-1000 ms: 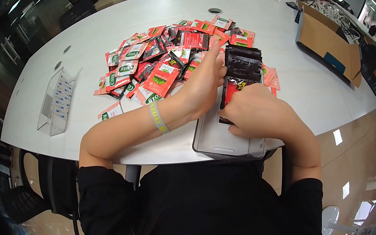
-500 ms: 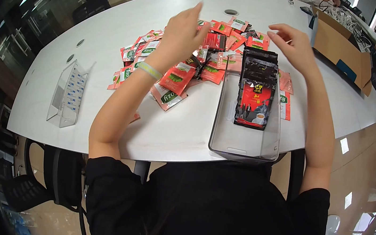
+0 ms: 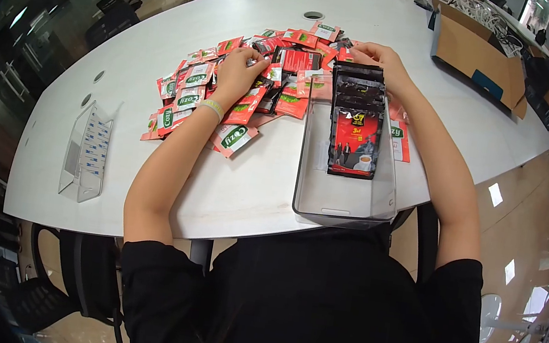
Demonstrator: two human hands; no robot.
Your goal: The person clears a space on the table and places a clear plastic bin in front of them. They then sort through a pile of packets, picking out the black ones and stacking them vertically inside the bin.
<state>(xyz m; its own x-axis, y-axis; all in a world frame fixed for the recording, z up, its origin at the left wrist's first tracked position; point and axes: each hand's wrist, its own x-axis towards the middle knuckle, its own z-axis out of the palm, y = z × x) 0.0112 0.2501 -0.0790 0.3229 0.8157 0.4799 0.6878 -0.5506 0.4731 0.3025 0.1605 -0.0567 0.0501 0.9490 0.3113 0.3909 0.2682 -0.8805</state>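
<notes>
Both hands sit far out: left hand [image 3: 235, 73] curled on the sachet pile [image 3: 192, 84], right hand [image 3: 379, 59] at the far end of the near-to-far tray [image 3: 342, 212]; I cannot tell either grip.

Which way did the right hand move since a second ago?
Yes: the right hand went from the middle of the clear tray to its far end.

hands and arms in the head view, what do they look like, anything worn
Left hand and right hand are bare, no gloves. Arms are uncovered up to short black sleeves. The left wrist wears a pale green wristband; the right wrist shows nothing.
</notes>
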